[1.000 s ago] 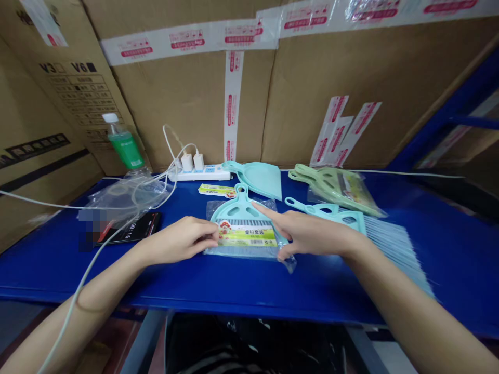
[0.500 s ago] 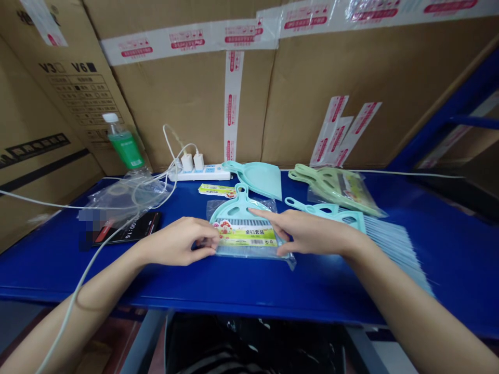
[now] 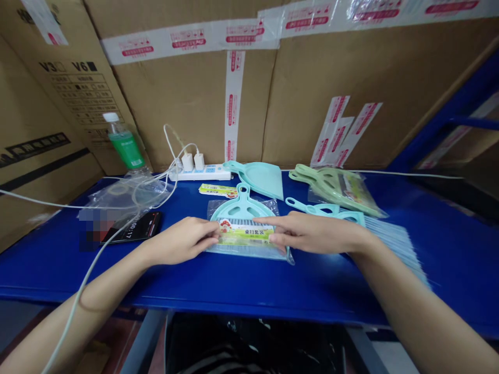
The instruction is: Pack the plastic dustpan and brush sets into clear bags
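Here's my left hand (image 3: 185, 240), fingers curled in at the left edge of a bagged turquoise dustpan-and-brush set (image 3: 245, 209); whether it's pinching the film I can't tell. Across from it, my right hand (image 3: 317, 232) is loosely open, nothing clenched: index finger (image 3: 273, 221) straight out over the row of bristles, thumb lower down over the right end of the printed label (image 3: 241, 235), other fingers mostly hidden. The set lies flat right between my hands, handle loop pointing to the far side, clear wrap sticking out at the near right corner.

Moving outward, just beyond the set, there's a loose label card (image 3: 218, 190), and past it to the right an unwrapped turquoise dustpan (image 3: 263, 179). Over on the right, a loose brush (image 3: 393, 246) fans its pale blue bristles toward the near side, partly behind my right hand and forearm. Farther off, a bagged green dustpan set (image 3: 331, 186).

Out to the left now: a dark phone (image 3: 142, 228) with a cable crossing it, a crumpled clear bag (image 3: 120, 200), and a green-labelled bottle (image 3: 128, 149) with a white cap. Far left of centre, a white power strip (image 3: 218, 175) carries white plug adapters (image 3: 187, 162). All of it sits on a blue surface (image 3: 249, 288), with taped cardboard (image 3: 335, 59) walling the far side.
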A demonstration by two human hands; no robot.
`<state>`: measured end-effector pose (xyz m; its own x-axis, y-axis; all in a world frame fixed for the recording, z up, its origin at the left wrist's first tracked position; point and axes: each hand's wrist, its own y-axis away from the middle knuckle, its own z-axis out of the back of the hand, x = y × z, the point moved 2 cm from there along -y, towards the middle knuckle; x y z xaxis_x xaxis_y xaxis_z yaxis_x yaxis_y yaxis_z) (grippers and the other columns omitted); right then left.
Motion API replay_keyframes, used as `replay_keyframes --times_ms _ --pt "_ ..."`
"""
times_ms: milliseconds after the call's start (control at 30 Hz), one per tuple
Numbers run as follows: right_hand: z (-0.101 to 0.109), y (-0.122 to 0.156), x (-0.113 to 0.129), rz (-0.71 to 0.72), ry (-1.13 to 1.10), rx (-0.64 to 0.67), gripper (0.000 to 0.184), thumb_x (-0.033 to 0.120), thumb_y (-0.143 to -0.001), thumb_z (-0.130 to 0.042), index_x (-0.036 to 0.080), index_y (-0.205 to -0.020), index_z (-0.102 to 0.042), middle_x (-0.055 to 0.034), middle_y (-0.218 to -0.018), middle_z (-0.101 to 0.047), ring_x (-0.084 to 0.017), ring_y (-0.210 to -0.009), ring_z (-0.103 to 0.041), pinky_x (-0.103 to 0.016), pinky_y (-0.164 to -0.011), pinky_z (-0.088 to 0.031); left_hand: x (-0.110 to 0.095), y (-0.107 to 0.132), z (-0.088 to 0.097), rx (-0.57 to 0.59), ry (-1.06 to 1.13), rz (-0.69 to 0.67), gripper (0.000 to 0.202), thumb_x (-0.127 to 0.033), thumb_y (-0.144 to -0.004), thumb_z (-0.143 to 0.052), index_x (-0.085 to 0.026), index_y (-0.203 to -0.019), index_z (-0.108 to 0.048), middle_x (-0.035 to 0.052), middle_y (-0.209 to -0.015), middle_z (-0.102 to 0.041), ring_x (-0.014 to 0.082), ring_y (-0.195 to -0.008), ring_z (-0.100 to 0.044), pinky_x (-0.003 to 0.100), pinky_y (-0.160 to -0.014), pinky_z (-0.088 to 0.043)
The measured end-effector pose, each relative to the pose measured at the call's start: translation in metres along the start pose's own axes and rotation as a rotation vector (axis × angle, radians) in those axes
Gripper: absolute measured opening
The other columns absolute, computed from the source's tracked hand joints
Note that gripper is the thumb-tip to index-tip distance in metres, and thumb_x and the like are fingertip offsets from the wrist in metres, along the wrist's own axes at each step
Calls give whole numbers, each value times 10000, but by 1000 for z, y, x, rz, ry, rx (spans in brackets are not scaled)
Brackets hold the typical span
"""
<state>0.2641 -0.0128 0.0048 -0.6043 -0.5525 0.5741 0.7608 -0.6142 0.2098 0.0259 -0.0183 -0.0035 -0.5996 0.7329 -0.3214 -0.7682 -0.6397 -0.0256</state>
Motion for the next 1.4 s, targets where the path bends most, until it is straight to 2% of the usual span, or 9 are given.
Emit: replay_keyframes --times_ms 67,133,233,300,533,733,1000,1133,1400 --pt "0 1 1 -3 35 -4 643 391 -859 -528 88 -1406 -382 -31 -737 -686 -157 -622 -578 -266 -612 -425 -2 -1 -1 -11 -8 17 234 -264 -938 -349 -183 -764 -482 -12 -681 -539 125 -600 -505 234 -577 -321" --pt "-1 2 2 7 88 -16 621 318 -798 -599 92 -1356 -444 -30 -749 -682 -155 -628 -577 -262 -610 -420 -4 -2 -2 -19 -13 24 234 -265 -935 -338 -183 -765 -477 -9 -686 -546 126 -601 -511 235 -576 -322" --pt "-2 2 1 4 118 -34 471 148 -792 -526 105 -1262 -510 -12 -704 -660 -139 -600 -564 -250 -601 -408 -5 -2 -3 -39 -32 27 217 -239 -916 -333 -188 -740 -449 -20 -655 -524 116 -558 -482 235 -559 -311" --pt "-3 0 0 -16 114 -48 420 112 -791 -506 110 -1210 -525 10 -651 -631 -132 -569 -547 -246 -584 -396 -6 -2 -4 -59 -45 23 198 -215 -894 -340 -194 -716 -421 -32 -627 -494 108 -525 -451 235 -542 -298" --pt "-3 -5 -3 -56 155 -104 280 182 -831 -526 124 -1105 -525 35 -602 -582 -130 -535 -503 -257 -554 -348 -4 -3 -4 -92 -64 14 161 -189 -849 -363 -199 -690 -388 -39 -631 -460 97 -508 -420 233 -527 -296" --pt "-4 -7 -1 -70 153 -140 224 149 -800 -523 153 -1023 -533 53 -557 -546 -136 -525 -489 -259 -556 -336 -3 -3 -6 -107 -52 35 128 -162 -811 -382 -196 -690 -407 -29 -658 -491 101 -538 -454 228 -536 -325" --pt "-2 -8 0 -193 192 -206 137 121 -770 -556 173 -896 -565 54 -540 -534 -140 -530 -494 -267 -601 -346 0 -4 -9 -163 -17 85 114 -117 -736 -432 -204 -677 -387 -57 -609 -474 90 -498 -437 222 -522 -310" --pt "-2 -8 0 -258 210 -243 44 136 -770 -587 172 -795 -582 60 -521 -505 -123 -510 -461 -271 -626 -346 2 -4 -10 -164 -6 90 103 -116 -743 -421 -211 -763 -384 -66 -622 -461 95 -511 -442 223 -524 -325" --pt "-2 -11 1 -301 302 -303 133 119 -790 -519 177 -687 -580 29 -546 -507 -130 -534 -442 -265 -572 -304 4 -2 -11 -181 -80 84 204 -72 -759 -388 -187 -903 -475 -16 -801 -502 83 -533 -444 224 -529 -358"
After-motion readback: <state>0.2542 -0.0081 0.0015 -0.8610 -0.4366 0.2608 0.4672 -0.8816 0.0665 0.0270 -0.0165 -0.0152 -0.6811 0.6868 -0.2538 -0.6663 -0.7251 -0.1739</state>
